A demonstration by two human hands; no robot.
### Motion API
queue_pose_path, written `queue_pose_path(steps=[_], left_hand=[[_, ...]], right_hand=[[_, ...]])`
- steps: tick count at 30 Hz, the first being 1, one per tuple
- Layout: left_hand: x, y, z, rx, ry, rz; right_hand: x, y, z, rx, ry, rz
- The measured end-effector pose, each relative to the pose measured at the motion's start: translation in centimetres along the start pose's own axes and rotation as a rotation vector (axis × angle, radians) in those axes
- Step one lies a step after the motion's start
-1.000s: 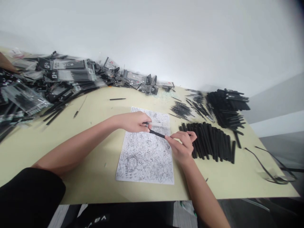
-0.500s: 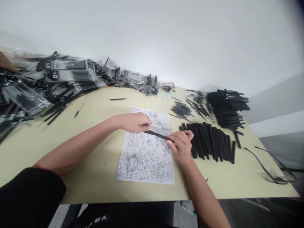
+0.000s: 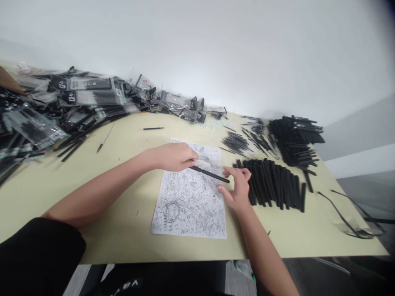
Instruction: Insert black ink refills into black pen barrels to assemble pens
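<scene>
My left hand [image 3: 174, 157] grips one end of a thin black pen [image 3: 210, 174] that lies slanted above a scribbled sheet of paper [image 3: 188, 201]. My right hand [image 3: 237, 187] hovers beside the pen's other end with its fingers spread and nothing in it. Just right of that hand lies a row of black pen barrels [image 3: 274, 181].
A heap of packaged pens in clear bags [image 3: 61, 107] covers the table's far left. Thin black refills [image 3: 236, 143] and a stack of black pens [image 3: 294, 133] lie at the far right. A black cable [image 3: 345, 218] runs near the right edge of the cream table [image 3: 123, 230].
My right hand has let go of the pen's end and opened its fingers. The left hand still holds the pen, shifted slightly right.
</scene>
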State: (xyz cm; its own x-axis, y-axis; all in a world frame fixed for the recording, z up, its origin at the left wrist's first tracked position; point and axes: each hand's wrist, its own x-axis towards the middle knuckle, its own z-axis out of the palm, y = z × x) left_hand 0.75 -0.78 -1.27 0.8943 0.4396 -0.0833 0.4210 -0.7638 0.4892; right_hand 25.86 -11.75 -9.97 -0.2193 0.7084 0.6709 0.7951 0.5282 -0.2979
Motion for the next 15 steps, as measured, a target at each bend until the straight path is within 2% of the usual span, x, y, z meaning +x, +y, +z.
queue_pose_path(steps=[4, 15], left_hand=[[-0.02, -0.68, -0.5, -0.042, 0.003, 0.003], [-0.23, -1.1, -0.99, -0.121, 0.006, 0.006]], right_hand=[[0.08, -0.02, -0.16, 0.024, 0.122, 0.025], [0.29, 0.01, 0.06, 0.044, 0.163, -0.014]])
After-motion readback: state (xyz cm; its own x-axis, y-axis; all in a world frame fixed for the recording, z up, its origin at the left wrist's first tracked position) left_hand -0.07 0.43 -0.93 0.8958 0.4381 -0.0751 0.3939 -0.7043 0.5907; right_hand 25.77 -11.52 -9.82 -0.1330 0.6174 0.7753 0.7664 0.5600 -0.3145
